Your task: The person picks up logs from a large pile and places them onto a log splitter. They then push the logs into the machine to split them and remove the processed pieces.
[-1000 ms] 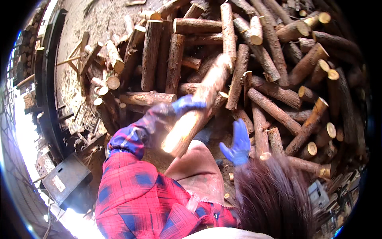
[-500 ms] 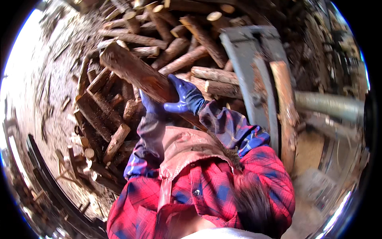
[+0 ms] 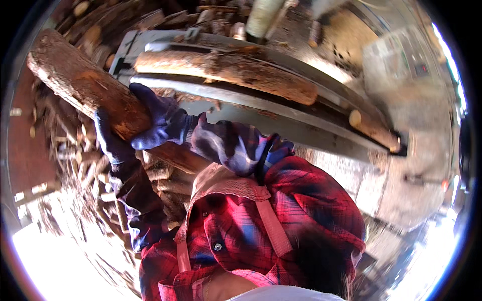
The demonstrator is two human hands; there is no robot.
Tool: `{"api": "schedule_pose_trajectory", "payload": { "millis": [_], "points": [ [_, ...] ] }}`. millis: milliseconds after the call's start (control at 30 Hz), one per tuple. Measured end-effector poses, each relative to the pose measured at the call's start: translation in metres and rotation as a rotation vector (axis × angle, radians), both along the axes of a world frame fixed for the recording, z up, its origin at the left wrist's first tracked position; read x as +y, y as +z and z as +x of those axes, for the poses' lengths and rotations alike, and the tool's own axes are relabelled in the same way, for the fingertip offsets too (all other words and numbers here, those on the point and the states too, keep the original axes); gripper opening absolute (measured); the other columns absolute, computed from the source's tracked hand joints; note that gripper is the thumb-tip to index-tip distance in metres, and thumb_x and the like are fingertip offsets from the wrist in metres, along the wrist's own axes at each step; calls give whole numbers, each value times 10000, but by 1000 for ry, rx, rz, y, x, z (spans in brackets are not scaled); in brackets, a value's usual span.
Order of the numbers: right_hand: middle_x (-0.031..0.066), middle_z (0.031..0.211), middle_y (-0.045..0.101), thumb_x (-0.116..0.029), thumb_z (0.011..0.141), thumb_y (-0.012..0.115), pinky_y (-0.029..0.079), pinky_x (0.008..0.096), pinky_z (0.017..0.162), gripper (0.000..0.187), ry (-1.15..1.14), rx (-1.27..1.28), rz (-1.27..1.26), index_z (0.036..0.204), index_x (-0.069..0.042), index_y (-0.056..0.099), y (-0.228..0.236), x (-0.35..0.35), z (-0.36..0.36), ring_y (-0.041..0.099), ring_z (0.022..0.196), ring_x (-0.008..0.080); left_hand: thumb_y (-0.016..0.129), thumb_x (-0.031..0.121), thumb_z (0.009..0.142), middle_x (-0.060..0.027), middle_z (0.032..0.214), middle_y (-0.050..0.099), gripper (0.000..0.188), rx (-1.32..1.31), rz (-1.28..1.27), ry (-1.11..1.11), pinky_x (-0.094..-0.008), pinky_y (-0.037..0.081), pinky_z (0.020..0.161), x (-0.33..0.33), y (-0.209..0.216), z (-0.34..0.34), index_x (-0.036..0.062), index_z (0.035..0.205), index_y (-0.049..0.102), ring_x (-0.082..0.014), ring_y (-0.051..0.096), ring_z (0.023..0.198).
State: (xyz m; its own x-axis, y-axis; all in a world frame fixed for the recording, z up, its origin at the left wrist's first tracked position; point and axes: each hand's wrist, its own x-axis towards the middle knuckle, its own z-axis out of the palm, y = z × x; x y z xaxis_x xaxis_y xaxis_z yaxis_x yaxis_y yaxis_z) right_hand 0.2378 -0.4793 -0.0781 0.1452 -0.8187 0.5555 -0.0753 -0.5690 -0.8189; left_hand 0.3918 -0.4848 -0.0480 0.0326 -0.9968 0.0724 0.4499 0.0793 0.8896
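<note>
The left hand [image 3: 111,138] and right hand [image 3: 163,118] grip a rough log [image 3: 83,83] slanting across the upper left, apparently the carrying step, so the next move calls for steady two-handed support.

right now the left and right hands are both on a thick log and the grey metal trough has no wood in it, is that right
Not quite: in the head view, the grey metal trough holds a long log and another log toward its right end. The left hand and right hand are indeed both on a thick log.
</note>
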Motion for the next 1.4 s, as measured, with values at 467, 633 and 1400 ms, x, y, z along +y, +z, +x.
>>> {"api": "schedule_pose_trajectory", "payload": {
  "millis": [467,633,1400],
  "points": [
    [85,1295,568,-130,676,887,435,400,1022,967,-78,-555,172,1453,-95,312,17,100,-105,535,1196,213,531,337,975,-130,1208,586,468,85,-67,-394,-368,434,1001,38,12,-148,-18,1280,513,-215,559,1107],
    [117,1239,563,-154,710,783,485,381,939,777,-283,-559,386,1385,-43,415,37,154,-155,572,1085,231,594,193,945,-95,1136,632,415,115,-33,-861,-352,459,945,30,26,-164,-23,1294,524,-187,588,1043],
    [92,1175,584,-167,964,520,518,293,822,581,-1590,-681,-15,1487,-49,295,-131,453,-289,613,981,204,885,226,634,-155,1365,506,975,-1175,-885,-1623,-387,351,1097,-74,24,-297,-2,1432,374,-258,480,1266]
  ]
}}
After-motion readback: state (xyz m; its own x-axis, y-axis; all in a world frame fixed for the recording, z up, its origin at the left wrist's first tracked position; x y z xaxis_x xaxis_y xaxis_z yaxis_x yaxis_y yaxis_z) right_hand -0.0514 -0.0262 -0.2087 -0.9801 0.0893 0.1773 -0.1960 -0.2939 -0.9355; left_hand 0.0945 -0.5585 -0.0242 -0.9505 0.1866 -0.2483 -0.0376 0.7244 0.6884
